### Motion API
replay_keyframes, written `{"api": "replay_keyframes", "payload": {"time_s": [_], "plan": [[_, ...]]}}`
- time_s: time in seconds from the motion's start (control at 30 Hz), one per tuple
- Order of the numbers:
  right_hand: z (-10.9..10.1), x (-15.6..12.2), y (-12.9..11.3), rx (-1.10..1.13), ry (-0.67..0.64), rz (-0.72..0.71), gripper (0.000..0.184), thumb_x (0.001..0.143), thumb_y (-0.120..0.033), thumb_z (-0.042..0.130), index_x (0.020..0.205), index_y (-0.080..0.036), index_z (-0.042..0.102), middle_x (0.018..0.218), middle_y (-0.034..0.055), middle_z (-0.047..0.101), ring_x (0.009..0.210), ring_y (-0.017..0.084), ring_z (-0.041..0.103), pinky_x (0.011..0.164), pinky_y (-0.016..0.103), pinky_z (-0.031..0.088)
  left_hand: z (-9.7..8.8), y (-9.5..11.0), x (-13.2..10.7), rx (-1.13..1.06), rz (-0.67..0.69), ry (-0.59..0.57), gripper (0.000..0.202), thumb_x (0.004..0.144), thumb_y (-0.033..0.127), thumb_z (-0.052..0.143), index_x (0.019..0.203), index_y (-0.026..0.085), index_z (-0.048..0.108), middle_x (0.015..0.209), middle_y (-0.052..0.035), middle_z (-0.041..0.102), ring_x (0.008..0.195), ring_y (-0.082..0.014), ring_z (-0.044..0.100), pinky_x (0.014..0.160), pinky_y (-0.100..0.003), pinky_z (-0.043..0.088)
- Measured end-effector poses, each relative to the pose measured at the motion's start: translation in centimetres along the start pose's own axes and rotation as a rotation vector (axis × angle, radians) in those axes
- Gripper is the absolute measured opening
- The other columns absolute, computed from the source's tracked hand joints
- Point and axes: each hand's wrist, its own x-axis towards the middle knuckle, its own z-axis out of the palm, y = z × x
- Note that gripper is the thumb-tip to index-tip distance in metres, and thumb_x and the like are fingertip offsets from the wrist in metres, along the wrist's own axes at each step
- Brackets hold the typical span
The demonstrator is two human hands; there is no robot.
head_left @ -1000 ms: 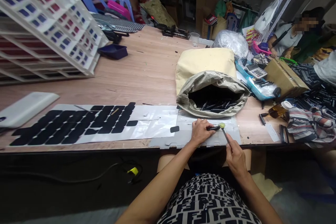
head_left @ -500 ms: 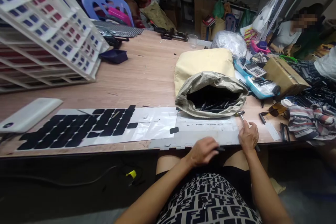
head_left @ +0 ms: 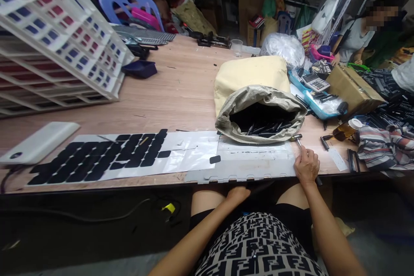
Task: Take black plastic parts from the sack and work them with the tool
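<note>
My right hand [head_left: 306, 164] is wrapped round a small hammer [head_left: 299, 141] at the table's front edge. Its brass-coloured head points away from me and its dark handle end sticks out below the palm. My left hand [head_left: 238, 194] is down over my lap, its fingers hidden beneath the table edge. Before me lies a grey-white sheet [head_left: 258, 164] with one black rounded piece [head_left: 215, 159] on it. Behind that, a cloth sack [head_left: 252, 75] lies with its mouth toward me, several black pen-like parts [head_left: 270, 129] inside.
Black rounded pieces [head_left: 80, 159] lie in rows on white paper at left, near a white device [head_left: 42, 140]. A white plastic crate [head_left: 61, 47] stands behind. At right are an amber bottle [head_left: 344, 131], striped cloth [head_left: 377, 146], a carton [head_left: 352, 90] and another person [head_left: 354, 43].
My left hand, earlier above the lap with a small black part at its fingers, has dropped down and left under the table edge. My right hand keeps hold of the hammer.
</note>
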Motion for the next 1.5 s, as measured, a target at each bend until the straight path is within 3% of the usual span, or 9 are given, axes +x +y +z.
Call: {"api": "replay_keyframes", "payload": {"time_s": [0.2,0.37,0.5,0.6,0.73,0.9,1.03,1.27,1.5], "plan": [[0.1,0.0,0.1,-0.005,0.017,-0.007,0.042,0.087,-0.019,0.051,0.128,-0.019,0.061,0.108,0.0107,0.062,0.094,0.025,0.049,0.074,0.036,0.032,-4.9,4.5,-4.5,-0.223,0.532,-0.197,0.033,0.088,0.047,0.058,0.093,0.022,0.077,0.082,-0.0019,0.075,0.076,-0.0191,0.068,0.068,-0.027,0.049],[0.4,0.0,0.2,-0.009,0.032,-0.004,0.043,0.086,-0.018,0.052,0.128,-0.020,0.061,0.108,0.0092,0.062,0.094,0.025,0.049,0.073,0.036,0.032,-12.7,8.5,1.3,-0.168,0.380,0.594,0.027,0.093,0.036,0.054,0.097,0.016,0.072,0.094,-0.0080,0.070,0.085,-0.0203,0.065,0.075,-0.031,0.049],[0.5,-0.1,0.2,0.002,0.033,-0.006,0.044,0.085,-0.017,0.052,0.129,-0.020,0.060,0.107,0.0092,0.062,0.093,0.024,0.049,0.072,0.035,0.032,-15.4,9.1,7.0,0.013,0.149,0.697,0.026,0.084,0.039,0.067,0.099,0.018,0.070,0.106,-0.0109,0.065,0.091,-0.0264,0.065,0.078,-0.037,0.049],[0.6,-0.2,0.3,0.009,0.029,-0.003,0.043,0.086,-0.017,0.052,0.128,-0.020,0.060,0.107,0.0090,0.062,0.094,0.024,0.049,0.073,0.035,0.032,-15.3,8.6,7.7,0.044,0.137,0.690,0.018,0.086,0.037,0.066,0.094,0.021,0.070,0.106,-0.0081,0.065,0.091,-0.0260,0.065,0.076,-0.036,0.048],[0.6,-0.3,0.2,0.004,0.007,0.011,0.044,0.086,-0.019,0.053,0.129,-0.020,0.059,0.109,0.0087,0.061,0.094,0.024,0.048,0.074,0.036,0.031,-12.9,7.3,5.2,0.001,0.423,0.803,0.014,0.088,0.030,0.064,0.100,0.023,0.067,0.101,-0.0040,0.066,0.091,-0.0203,0.064,0.076,-0.030,0.047],[0.1,-0.2,0.0,0.004,-0.026,0.023,0.042,0.087,-0.020,0.052,0.129,-0.020,0.060,0.110,0.0092,0.061,0.094,0.024,0.048,0.074,0.035,0.031,-9.4,6.4,3.1,0.121,0.689,0.716,0.012,0.089,0.028,0.061,0.098,0.021,0.064,0.089,-0.0034,0.067,0.087,-0.0217,0.059,0.078,-0.033,0.043],[-0.3,-0.1,-0.1,0.003,-0.026,0.020,0.042,0.087,-0.019,0.050,0.128,-0.019,0.061,0.109,0.0105,0.062,0.093,0.024,0.048,0.074,0.035,0.032,-9.3,6.9,2.6,0.187,0.764,0.679,0.011,0.086,0.025,0.061,0.095,0.020,0.064,0.095,-0.0058,0.068,0.090,-0.0239,0.058,0.082,-0.036,0.040],[-0.3,-0.1,-0.2,0.037,-0.011,0.033,0.042,0.087,-0.019,0.050,0.128,-0.020,0.062,0.109,0.0108,0.060,0.093,0.024,0.049,0.075,0.035,0.035,-9.2,6.9,3.8,0.243,0.752,0.489,0.014,0.085,0.029,0.068,0.096,0.021,0.067,0.093,-0.0048,0.068,0.092,-0.0240,0.055,0.081,-0.037,0.037],[-0.7,1.3,1.9,0.306,-0.106,0.210,0.039,0.087,-0.023,0.047,0.116,-0.012,0.071,0.096,0.0135,0.065,0.088,0.024,0.057,0.080,0.036,0.045,-7.7,5.1,5.9,-0.020,0.700,0.480,0.030,0.080,0.035,0.075,0.106,0.021,0.068,0.090,-0.0013,0.064,0.085,-0.0195,0.053,0.082,-0.034,0.040]]}}
